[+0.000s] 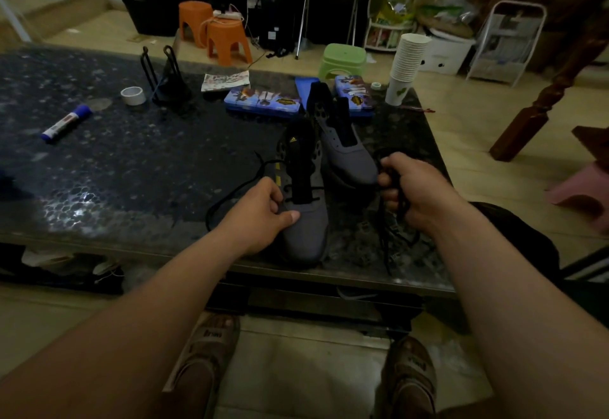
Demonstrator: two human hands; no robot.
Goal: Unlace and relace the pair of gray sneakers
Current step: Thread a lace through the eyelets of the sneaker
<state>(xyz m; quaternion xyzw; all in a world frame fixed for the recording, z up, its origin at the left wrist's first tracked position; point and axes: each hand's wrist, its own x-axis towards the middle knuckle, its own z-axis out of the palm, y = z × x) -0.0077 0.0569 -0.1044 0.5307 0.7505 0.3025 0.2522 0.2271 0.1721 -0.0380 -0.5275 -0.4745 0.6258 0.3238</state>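
Two gray sneakers with black tongues stand on the dark table (131, 168), toes towards me. The near sneaker (306, 227) has a black lace (230, 194) in only its lowest eyelets, trailing off to the left. My left hand (263, 214) rests on the left side of its toe, fingers curled at the lace there. The far sneaker (346, 151) shows bare eyelets and no lace. My right hand (408, 188) grips a bunched black lace (395, 221), whose ends hang down onto the table's front edge.
On the table lie a glue stick (66, 122), a tape roll (133, 95), a black wire stand (168, 82), two blue tins (263, 102), and a stack of paper cups (407, 66). Orange stools (217, 33) and a green stool (342, 59) stand beyond.
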